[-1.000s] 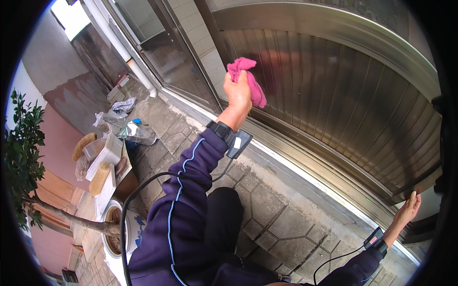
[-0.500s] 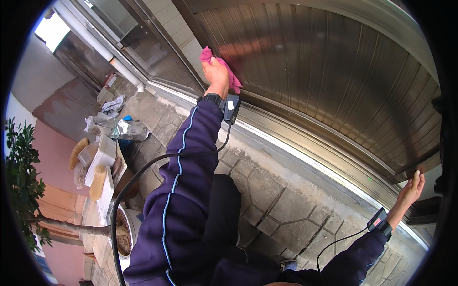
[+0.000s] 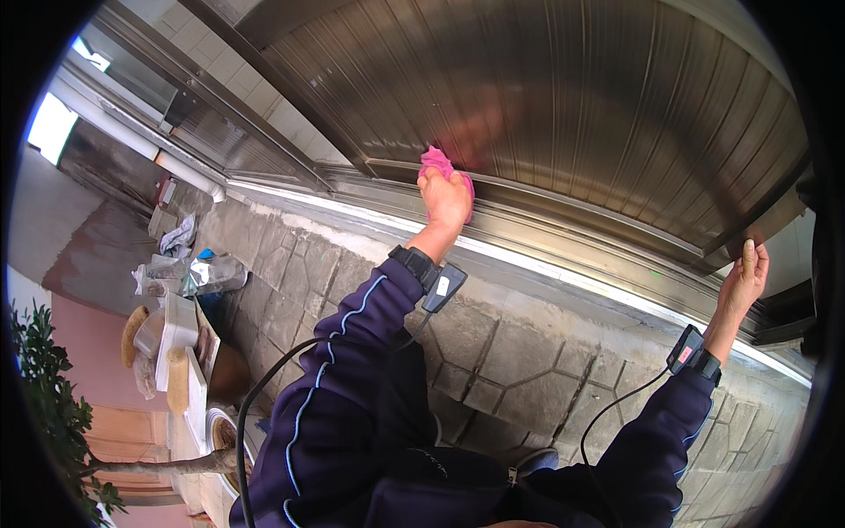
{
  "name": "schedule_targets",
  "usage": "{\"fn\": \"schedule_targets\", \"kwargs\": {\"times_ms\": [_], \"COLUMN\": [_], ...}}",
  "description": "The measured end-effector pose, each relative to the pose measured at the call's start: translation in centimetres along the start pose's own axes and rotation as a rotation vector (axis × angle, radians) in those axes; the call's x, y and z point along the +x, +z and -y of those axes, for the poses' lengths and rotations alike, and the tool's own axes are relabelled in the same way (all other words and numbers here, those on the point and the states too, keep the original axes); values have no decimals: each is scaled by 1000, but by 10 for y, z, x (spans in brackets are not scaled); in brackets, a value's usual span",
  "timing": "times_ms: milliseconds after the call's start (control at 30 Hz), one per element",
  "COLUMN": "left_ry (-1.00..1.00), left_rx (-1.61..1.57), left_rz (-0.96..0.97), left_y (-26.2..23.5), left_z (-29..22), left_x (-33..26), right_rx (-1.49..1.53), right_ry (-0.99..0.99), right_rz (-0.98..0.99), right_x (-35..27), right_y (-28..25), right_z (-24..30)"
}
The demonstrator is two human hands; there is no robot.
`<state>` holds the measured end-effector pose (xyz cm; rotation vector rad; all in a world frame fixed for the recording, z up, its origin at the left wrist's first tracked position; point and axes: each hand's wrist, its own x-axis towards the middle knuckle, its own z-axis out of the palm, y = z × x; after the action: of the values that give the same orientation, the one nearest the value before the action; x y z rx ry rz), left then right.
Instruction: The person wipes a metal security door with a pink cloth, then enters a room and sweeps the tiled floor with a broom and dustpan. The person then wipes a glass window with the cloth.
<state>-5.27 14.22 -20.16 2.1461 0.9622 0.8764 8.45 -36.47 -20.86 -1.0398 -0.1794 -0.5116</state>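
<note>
Glossy green leaves (image 3: 48,396) crowded the far left, beside a thin, rough trunk (image 3: 158,465). Next came a boxy white plastic container (image 3: 182,327), then crinkled clear bags (image 3: 216,275) on grey, angular paving (image 3: 519,370). A dark sleeve with pale blue piping (bunched in soft folds) led up to the left hand (image 3: 447,201), its arm stretched forward and wrist strapped in black. That hand was clamped on a pink cloth (image 3: 435,160), soft and crumpled, at the lower edge of a ribbed, brownish metal panel (image 3: 563,106) with a dull sheen. Well apart, at far right, the right hand (image 3: 742,283) reached forward, thumb upright at the panel's lower right corner, fingers fairly straight; whether they closed on the edge I could not tell.
</note>
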Motion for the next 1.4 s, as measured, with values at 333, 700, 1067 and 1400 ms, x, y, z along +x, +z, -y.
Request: {"fn": "schedule_targets", "kwargs": {"times_ms": [333, 700, 1067, 1400], "left_ry": [570, 422, -451, -426], "left_rx": [-73, -185, -509, -1005], "left_rz": [282, 15, -226, -55], "left_y": [28, -8, 13, 48], "left_z": [-71, 10, -2, -40], "left_x": [-105, -7, 1, -60], "right_rx": [-33, -38, -39, -81], "right_ry": [-17, 3, 24, 3], "right_rz": [-27, -22, 0, -2], "right_x": [-5, -5, -16, -11], "right_y": [11, 14, 34, 27], "right_z": [5, 2, 4, 1]}}
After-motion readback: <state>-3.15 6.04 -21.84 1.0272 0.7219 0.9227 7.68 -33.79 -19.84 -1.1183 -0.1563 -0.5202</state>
